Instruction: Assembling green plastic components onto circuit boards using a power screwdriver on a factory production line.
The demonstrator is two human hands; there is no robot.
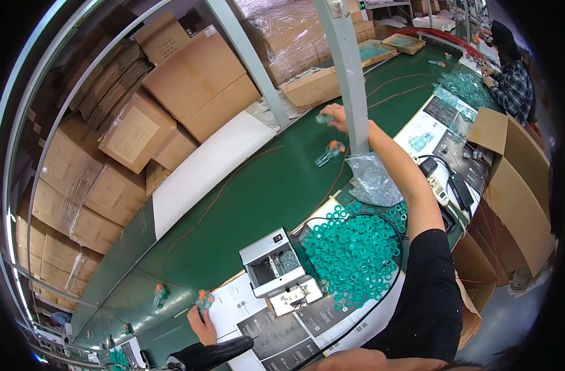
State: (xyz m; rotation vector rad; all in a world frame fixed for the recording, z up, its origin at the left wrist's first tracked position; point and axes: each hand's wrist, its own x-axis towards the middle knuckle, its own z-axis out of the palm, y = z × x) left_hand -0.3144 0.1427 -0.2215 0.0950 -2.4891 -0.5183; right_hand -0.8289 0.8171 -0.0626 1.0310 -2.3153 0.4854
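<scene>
At the near left, my left hand [202,326] has its fingertips closed on a clear plastic part with an orange piece [204,299], above white printed sheets. Reaching far forward beside a grey post, my right hand [337,116] grips a translucent teal plastic part [323,119] over the green belt. A similar clear part with an orange end [330,153] lies on the belt below that hand. Between my arms stands a grey screw feeder [279,263] with small screws in its tray. A black power screwdriver [211,353] points its bit rightward near my left hand.
A heap of teal rings [350,253] lies right of the feeder, below a clear bag of small parts [375,179]. A power strip [440,185] and cables lie by my right arm. The grey post [350,74] rises there. Another person [511,80] works at far right.
</scene>
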